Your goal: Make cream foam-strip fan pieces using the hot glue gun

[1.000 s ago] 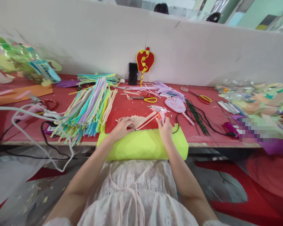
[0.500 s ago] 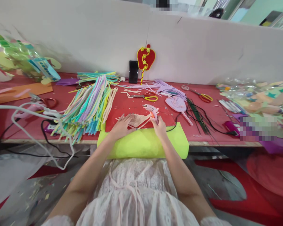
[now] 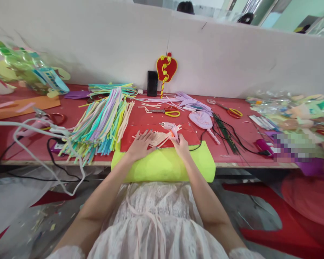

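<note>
My right hand (image 3: pixel 180 144): closed round one pink glue gun (image 3: pixel 170 126), nozzle leftward, at the right ends of the cream strips (image 3: pixel 162 138). My left hand (image 3: pixel 140 144): laid flat, fingers spread, over the strips' left part, on the red board (image 3: pixel 190 136).

No readable words, numbers or brands anywhere I look! Up at my ten o'clock, the blue piece (image 3: pixel 55 81) shows darker marks, but they're a blur; out at three o'clock, the purple box (image 3: pixel 262 146) gives me nothing legible either.
</note>
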The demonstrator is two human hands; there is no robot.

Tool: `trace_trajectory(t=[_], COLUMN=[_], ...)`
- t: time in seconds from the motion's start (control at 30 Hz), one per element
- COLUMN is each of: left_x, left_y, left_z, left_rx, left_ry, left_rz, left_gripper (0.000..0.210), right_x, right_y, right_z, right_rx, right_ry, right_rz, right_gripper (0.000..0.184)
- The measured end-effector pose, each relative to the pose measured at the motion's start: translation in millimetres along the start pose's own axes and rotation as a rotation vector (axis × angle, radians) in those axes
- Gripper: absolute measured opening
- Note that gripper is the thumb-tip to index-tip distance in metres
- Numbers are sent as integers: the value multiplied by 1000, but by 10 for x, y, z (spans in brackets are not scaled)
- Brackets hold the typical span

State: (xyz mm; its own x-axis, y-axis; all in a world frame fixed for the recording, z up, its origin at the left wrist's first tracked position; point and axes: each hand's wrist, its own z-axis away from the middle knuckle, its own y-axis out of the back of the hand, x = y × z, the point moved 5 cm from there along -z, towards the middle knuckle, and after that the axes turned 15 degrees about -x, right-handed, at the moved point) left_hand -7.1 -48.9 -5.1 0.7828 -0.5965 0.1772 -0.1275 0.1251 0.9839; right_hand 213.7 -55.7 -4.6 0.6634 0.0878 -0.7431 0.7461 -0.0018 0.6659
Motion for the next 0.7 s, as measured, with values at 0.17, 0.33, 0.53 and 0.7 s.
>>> trace_trajectory(t=[0.17, 0.33, 0.53, 0.7], left_x=[15, -85, -162, -33], left_y=[56, 160, 224, 152], left_z=[28, 72, 107, 71], left_rx=[31, 177, 329, 160], left_ry=[15, 74, 4, -160], left_rz=[55, 221, 368, 281], left_gripper=[69, 40, 17, 23], right_x=[-23, -46, -136, -189], right_y=[4, 64, 20, -39], right_z=[28, 79, 121, 118], right_rx=[-14, 66, -60, -134], right_ry=[18, 36, 128, 152], right_rz=[-44, -129, -166, -106], right_gripper=[43, 43, 40, 38])
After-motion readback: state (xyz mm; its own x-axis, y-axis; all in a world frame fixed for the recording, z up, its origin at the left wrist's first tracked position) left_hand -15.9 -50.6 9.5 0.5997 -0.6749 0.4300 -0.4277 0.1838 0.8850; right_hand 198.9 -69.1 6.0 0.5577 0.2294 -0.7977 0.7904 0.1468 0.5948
